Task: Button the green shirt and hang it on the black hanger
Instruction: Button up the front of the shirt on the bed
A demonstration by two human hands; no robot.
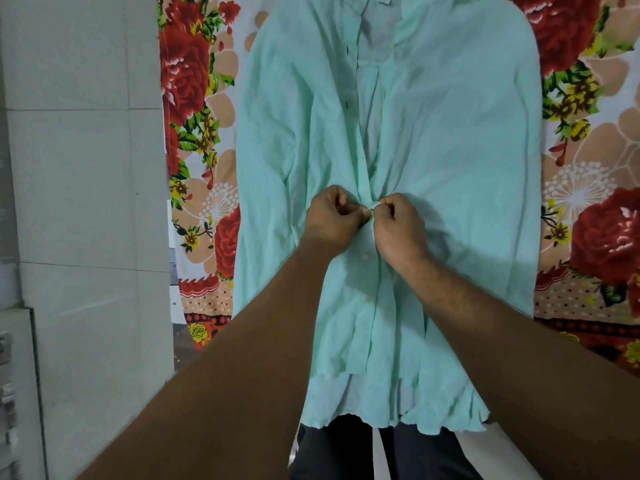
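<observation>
Head view: green shirt (450, 140) flat on floral sheet (197, 98). Left hand (332, 218), right hand (398, 225) pinch mid-front edges together. Lower buttons (365, 257) seem fastened; upper front open. Hanger unseen, hanging undone.

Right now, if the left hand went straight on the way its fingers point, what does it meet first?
The right hand, which pinches the green shirt at its placket directly opposite the left hand. The two grips look nearly touching, with only shirt fabric between.
</observation>
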